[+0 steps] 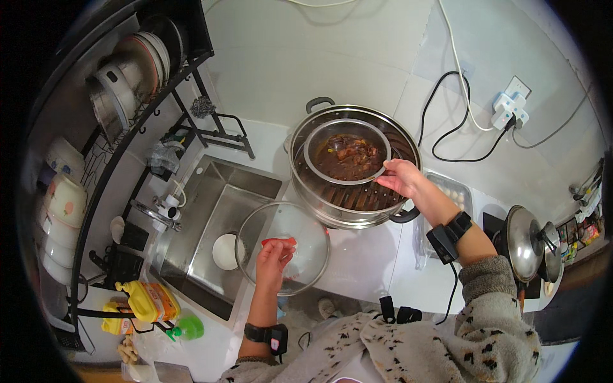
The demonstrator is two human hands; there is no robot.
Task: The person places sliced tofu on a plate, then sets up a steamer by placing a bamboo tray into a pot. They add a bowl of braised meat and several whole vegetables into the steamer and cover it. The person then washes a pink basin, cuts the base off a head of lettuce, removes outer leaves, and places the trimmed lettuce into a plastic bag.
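In my left hand (272, 264) is the red handle of a round, clear glass lid (309, 253) with a metal rim. The lid hangs over the sink's edge and the white counter. My right hand (403, 179) pinches the near right rim of a shallow stainless-steel bowl (307, 152). Chunks of brown food (352, 155) sit in dark sauce inside that bowl. It is within a wide stainless-steel steamer pot (306, 191) with black side handles, above a slotted rack (366, 197). Whether the bowl's underside touches the rack cannot be told.
Left lies a steel sink (210, 191) with a white bowl (225, 252) in it. A black dish rack (96, 210) stands over it, near yellow jugs (155, 301). Right are a covered egg tray (452, 189), a lidded wok (522, 244) and a plugged-in power adapter (505, 110) with cables.
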